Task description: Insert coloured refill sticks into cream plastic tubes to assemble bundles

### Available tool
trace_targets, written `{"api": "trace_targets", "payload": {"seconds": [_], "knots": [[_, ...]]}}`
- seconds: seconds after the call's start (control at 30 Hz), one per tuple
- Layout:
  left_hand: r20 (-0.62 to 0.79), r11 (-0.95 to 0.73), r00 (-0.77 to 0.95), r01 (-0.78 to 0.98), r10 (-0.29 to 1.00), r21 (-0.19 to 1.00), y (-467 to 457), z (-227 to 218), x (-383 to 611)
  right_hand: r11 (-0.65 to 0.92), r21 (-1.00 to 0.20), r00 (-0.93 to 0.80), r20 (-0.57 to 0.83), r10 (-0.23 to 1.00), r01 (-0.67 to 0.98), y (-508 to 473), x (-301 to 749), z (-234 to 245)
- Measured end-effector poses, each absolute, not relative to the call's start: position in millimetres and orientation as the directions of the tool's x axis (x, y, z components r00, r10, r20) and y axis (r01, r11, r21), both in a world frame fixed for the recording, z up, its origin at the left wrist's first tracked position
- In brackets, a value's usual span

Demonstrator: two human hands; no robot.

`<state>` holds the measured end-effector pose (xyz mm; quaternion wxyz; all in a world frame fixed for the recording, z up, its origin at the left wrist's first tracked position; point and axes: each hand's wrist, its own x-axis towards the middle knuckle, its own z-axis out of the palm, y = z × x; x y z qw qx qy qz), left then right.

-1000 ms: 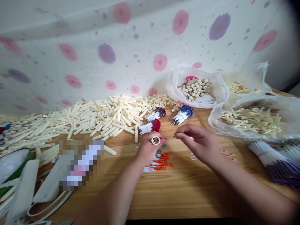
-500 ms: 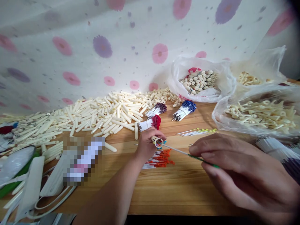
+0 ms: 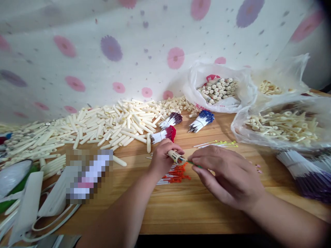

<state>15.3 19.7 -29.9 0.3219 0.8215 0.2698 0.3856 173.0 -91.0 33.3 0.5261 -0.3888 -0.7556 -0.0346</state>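
Observation:
My left hand (image 3: 161, 160) is closed around a cream pen barrel (image 3: 176, 157), its open end pointing right. My right hand (image 3: 227, 175) pinches a thin green-ended refill (image 3: 194, 164) whose tip sits at the barrel's mouth. Just below my left hand lies a loose heap of orange-ended refills (image 3: 174, 174) on the wooden table (image 3: 196, 203). A few yellow-green refills (image 3: 219, 143) lie on the wood beyond my right hand.
A large pile of cream barrels (image 3: 113, 125) spreads across the back left. Bundles of red (image 3: 164, 135), dark purple (image 3: 172, 120) and blue refills (image 3: 201, 121) lie behind my hands. Plastic bags of cream parts (image 3: 281, 125) and a purple refill bundle (image 3: 307, 175) fill the right.
My right hand has moved left towards the barrel, and most of the green refill's shaft has gone into the barrel. The left hand has stayed in place.

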Motion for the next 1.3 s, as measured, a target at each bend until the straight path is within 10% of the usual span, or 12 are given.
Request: {"api": "trace_targets", "payload": {"seconds": [0.87, 1.3], "knots": [[0.586, -0.794, 0.548, 0.303, 0.597, 0.526, 12, -20, 8, 0.562, -0.408, -0.047, 0.779, 0.625, 0.720, -70, 182, 5], [0.671, -0.801, 0.457, 0.462, 0.583, 0.381, 18, -19, 5, 0.545, -0.666, 0.019, 0.642, 0.766, 0.509, -68, 177, 1]]}}
